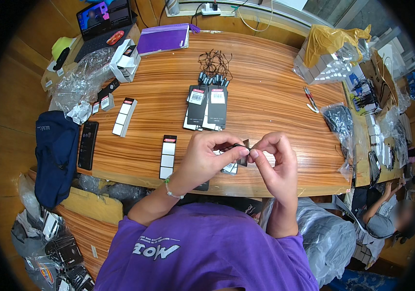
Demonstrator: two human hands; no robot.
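Note:
Above the near edge of the striped wooden table [275, 87], my left hand [210, 155] and my right hand [277, 162] meet, fingertips pinched on a thin black cord [237, 144]. Both hands are closed on it. Partly hidden beneath them lie tags, among them a white-labelled one [229, 168]. Farther off sit two side-by-side piles of dark hang tags, the left pile [197, 110] and the right pile [217, 110], with black cords [214, 63] spread out beyond them. Just left of my left hand is a strip of white labels [167, 157].
A second label stack [124, 118], a phone [87, 145] and a dark blue pouch [54, 155] lie to the left. A purple folder [163, 39] and laptop [101, 22] stand at the back. Pens [310, 98] and bagged goods [338, 123] are right. Another person [386, 220] sits far right.

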